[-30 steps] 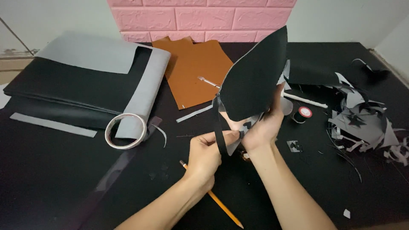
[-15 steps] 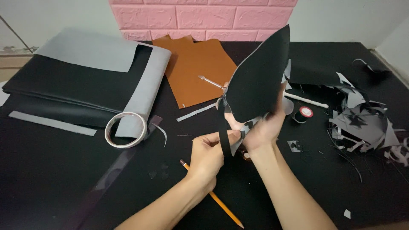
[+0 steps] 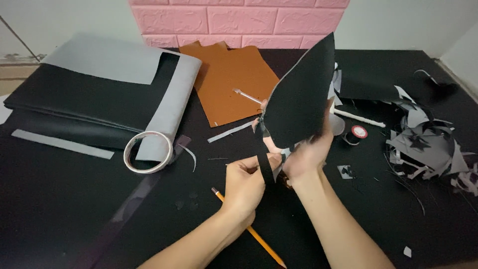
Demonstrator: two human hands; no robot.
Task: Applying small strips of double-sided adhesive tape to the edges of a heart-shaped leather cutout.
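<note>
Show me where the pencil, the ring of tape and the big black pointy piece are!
pencil [image 3: 259,239], head view, on the orange shaft below the left wrist.
ring of tape [image 3: 130,152], head view, on its white left rim.
big black pointy piece [image 3: 303,94], head view, on the middle of its black face.

Both bare forearms reach up from the lower edge and converge near the middle, where the left hand [image 3: 245,182] is curled with thumb and forefinger pinched together, and the right hand [image 3: 306,149], just beside and touching it, is raised higher with its fingers closed in a grip.
</note>
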